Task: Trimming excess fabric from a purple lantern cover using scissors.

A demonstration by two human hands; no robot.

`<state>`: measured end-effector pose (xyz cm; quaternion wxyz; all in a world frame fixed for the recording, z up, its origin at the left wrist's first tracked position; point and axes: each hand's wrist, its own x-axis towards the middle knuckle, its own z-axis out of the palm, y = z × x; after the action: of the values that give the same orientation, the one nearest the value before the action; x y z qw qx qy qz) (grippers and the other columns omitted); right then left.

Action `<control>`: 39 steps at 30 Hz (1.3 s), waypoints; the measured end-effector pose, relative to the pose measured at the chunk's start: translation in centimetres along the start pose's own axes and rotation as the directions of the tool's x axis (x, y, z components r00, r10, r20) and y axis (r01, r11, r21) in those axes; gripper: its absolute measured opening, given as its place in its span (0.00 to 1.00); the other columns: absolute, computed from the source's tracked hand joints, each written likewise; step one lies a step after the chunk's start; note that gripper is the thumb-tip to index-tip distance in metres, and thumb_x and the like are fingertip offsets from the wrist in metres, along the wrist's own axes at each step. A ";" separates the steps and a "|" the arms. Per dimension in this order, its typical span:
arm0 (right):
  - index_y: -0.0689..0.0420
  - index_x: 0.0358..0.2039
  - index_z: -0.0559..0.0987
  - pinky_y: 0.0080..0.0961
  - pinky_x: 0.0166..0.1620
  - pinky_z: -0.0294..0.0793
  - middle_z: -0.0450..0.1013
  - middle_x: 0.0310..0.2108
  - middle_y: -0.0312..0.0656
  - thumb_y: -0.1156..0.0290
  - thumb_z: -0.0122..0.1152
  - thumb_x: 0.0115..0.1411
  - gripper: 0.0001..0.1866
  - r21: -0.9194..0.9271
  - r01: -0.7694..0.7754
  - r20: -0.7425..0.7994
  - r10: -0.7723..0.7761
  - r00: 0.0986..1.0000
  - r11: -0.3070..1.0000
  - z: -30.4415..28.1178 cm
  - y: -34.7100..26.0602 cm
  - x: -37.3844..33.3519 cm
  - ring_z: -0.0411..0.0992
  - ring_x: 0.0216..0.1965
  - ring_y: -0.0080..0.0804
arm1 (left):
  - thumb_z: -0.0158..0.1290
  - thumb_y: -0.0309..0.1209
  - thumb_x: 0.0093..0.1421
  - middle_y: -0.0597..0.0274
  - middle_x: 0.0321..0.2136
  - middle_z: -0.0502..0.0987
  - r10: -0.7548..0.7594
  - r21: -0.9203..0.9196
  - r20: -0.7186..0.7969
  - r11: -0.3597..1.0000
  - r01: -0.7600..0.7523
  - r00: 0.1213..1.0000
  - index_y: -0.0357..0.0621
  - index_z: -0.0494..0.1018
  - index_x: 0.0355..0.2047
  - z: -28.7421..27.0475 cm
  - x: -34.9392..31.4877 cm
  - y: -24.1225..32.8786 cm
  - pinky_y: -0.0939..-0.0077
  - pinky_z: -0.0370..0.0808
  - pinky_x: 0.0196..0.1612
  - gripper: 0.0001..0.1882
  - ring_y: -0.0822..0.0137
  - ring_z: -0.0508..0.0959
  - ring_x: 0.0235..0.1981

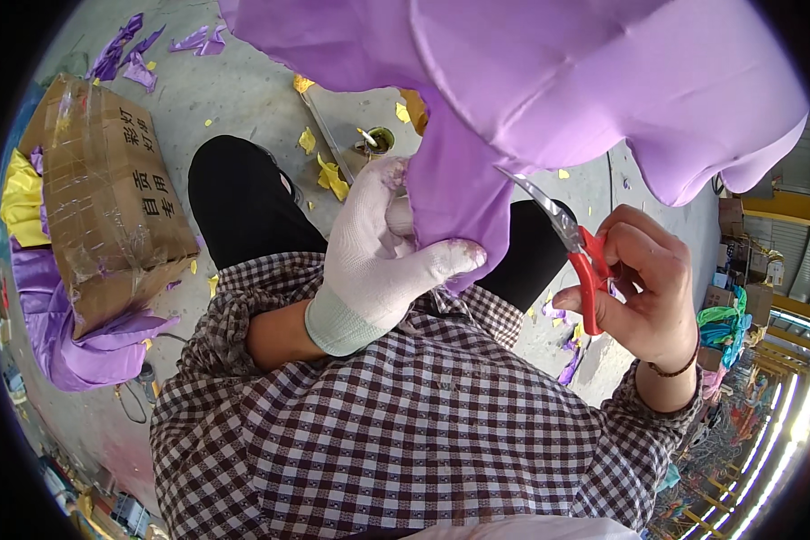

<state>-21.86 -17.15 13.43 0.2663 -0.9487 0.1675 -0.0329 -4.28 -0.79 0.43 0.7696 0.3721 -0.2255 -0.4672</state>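
A large purple fabric-covered form (549,81) with raised seams fills the upper part of the head view. From its lower edge hangs a loose flap of purple fabric (463,198). My left hand (373,256), in a white glove, pinches this flap between thumb and fingers. Bare and wearing a thin bracelet, my right hand (643,279) is closed round the red handles of a pair of scissors (587,270). The blades point up and left, and their tips meet the edge of the fabric beside the flap. Whether the blades are parted is hard to see.
On the left stands a cardboard box (108,198) with yellow and purple fabric (72,315) around it. Fabric scraps (333,175) litter the grey floor. Beyond my knees sits a small pot (380,139) with a brush. Piled materials (724,324) line the right side.
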 end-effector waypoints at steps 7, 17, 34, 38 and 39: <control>0.62 0.21 0.69 0.20 0.20 0.50 0.67 0.24 0.37 0.57 0.84 0.44 0.29 -0.007 -0.007 -0.076 0.007 0.997 1.000 2.2 -1.6 0.2 0.56 0.17 0.17 | 0.58 0.14 0.55 0.47 0.46 0.77 0.057 -0.015 0.031 0.998 -0.056 0.998 0.30 0.56 0.58 -0.8 -0.3 -0.6 0.65 0.82 0.53 0.33 0.62 0.83 0.46; 0.61 0.21 0.69 0.20 0.21 0.51 0.66 0.23 0.35 0.58 0.83 0.46 0.28 0.047 -0.086 -0.178 0.093 0.980 0.995 5.9 -3.2 0.1 0.56 0.18 0.17 | 0.61 0.13 0.55 0.46 0.47 0.78 0.044 -0.018 -0.001 0.999 -0.044 0.999 0.32 0.55 0.59 -1.8 -1.5 -0.6 0.69 0.78 0.54 0.35 0.62 0.81 0.49; 0.62 0.21 0.72 0.27 0.23 0.57 0.61 0.21 0.37 0.58 0.81 0.48 0.26 0.354 -0.084 -0.148 0.144 0.978 0.932 9.6 -3.9 1.6 0.60 0.20 0.29 | 0.69 0.31 0.53 0.59 0.43 0.73 0.912 0.663 0.354 -0.088 -0.743 0.208 0.44 0.66 0.60 -6.7 2.5 -2.9 0.67 0.76 0.41 0.35 0.64 0.76 0.38; 0.62 0.21 0.71 0.26 0.23 0.57 0.61 0.21 0.37 0.58 0.82 0.48 0.26 0.317 -0.055 -0.083 0.085 0.993 0.947 9.5 -4.2 1.6 0.58 0.20 0.28 | 0.69 0.33 0.53 0.65 0.38 0.71 0.932 0.723 0.344 -0.185 -0.665 0.115 0.53 0.76 0.51 -4.3 6.4 -0.8 0.68 0.73 0.35 0.25 0.65 0.75 0.37; 0.62 0.21 0.71 0.26 0.23 0.57 0.61 0.21 0.37 0.58 0.82 0.48 0.26 0.318 -0.060 -0.093 0.094 0.991 0.946 9.3 -4.1 1.3 0.58 0.20 0.28 | 0.69 0.33 0.53 0.65 0.38 0.71 0.930 0.715 0.348 -0.183 -0.675 0.116 0.53 0.76 0.51 -4.5 6.2 0.1 0.68 0.73 0.35 0.25 0.65 0.75 0.37</control>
<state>-17.97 -9.76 7.55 0.4057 -0.8837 0.2111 -0.0993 1.71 -4.65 -2.28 0.6596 0.4768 -0.4571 0.3589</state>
